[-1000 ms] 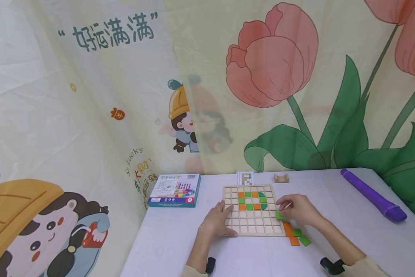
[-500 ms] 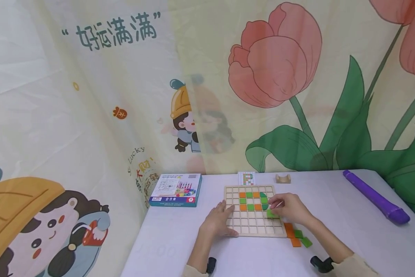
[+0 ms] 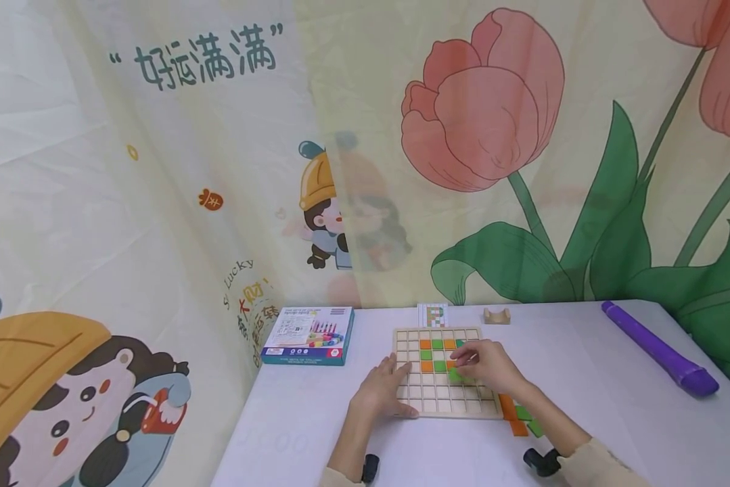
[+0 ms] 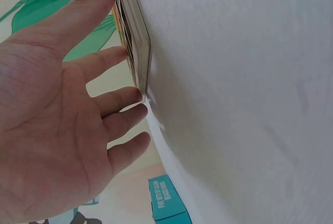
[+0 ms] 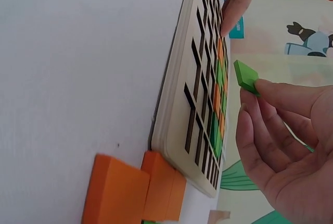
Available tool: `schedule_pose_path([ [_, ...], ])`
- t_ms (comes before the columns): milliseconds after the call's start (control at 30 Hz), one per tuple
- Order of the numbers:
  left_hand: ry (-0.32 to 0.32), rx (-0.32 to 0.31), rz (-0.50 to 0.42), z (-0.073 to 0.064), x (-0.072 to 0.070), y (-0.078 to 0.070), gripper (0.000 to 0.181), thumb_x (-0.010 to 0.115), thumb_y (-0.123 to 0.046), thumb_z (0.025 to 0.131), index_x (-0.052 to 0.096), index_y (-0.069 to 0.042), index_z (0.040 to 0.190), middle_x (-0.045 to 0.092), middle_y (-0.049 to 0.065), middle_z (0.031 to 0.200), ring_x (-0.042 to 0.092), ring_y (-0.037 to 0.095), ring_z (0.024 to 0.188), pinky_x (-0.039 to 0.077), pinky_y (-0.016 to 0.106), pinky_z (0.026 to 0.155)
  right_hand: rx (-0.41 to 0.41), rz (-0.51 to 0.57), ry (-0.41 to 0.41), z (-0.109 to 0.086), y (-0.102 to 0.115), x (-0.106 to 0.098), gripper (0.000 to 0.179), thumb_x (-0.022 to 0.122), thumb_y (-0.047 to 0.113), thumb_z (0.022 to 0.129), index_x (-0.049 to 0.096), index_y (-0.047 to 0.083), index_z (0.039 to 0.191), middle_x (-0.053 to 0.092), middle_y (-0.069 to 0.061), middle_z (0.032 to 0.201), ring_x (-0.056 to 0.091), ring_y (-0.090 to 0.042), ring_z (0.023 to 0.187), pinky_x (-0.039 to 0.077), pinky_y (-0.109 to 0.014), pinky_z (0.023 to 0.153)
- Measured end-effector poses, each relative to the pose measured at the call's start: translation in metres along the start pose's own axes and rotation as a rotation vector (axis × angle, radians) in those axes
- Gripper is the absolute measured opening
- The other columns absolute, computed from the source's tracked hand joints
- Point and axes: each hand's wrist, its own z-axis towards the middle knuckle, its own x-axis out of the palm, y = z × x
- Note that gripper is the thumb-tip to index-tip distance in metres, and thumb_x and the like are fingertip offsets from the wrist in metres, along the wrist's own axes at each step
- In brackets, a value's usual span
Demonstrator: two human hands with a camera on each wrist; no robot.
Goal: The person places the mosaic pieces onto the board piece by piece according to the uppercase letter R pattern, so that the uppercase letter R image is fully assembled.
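1. Currently, head view: right hand (image 3: 489,368) is over the gridded wooden board (image 3: 428,391). Its fingers are narrow, holding a green tile (image 3: 458,377) at the near right of the set tiles (image 3: 440,366).
2. Head view, left side: left hand (image 3: 378,387) lies along the board's left edge, fingers wide, thumb by the near left corner.
3. Head view, surroundings: orange tiles (image 3: 508,407) and loose green tiles (image 3: 524,413) lie on the white surface (image 3: 267,433) by the board's near right corner. A patterned card (image 3: 433,315) and a small wooden piece (image 3: 496,316) are at the far side; a box (image 3: 308,336) is to the left, a purple object (image 3: 659,348) to the right.
4. Left wrist view: left fingers are extended and apart, tips touching the board's edge, nothing pinched.
5. Right wrist view: the green tile is pinched between thumb and fingertip, raised off the board; the other fingers curl loosely. Orange tiles sit against the board's corner.
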Motion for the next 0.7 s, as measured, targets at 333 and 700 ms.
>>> schedule_pose_path([
  [333, -0.012, 0.005, 0.025, -0.002, -0.002, -0.001, 0.098, 0.096, -0.044, 0.07, 0.053, -0.019, 0.154, 0.035, 0.017, 0.167, 0.032, 0.034, 0.155, 0.034, 0.052, 0.124, -0.017, -0.001, -0.017, 0.009, 0.006, 0.015, 0.018, 0.083, -0.001, 0.084, 0.078, 0.007, 0.1, 0.069, 0.005, 0.082, 0.065, -0.015, 0.075, 0.058, -0.024, 0.066],
  [700, -0.016, 0.015, 0.041, -0.002, -0.001, -0.001, 0.099, 0.095, -0.047, 0.07, 0.052, -0.019, 0.155, 0.035, 0.018, 0.167, 0.032, 0.035, 0.155, 0.034, 0.052, 0.124, -0.028, 0.008, -0.018, 0.015, 0.007, 0.025, 0.019, 0.084, -0.005, 0.082, 0.078, 0.005, 0.098, 0.069, 0.003, 0.082, 0.065, -0.013, 0.074, 0.058, -0.022, 0.066],
])
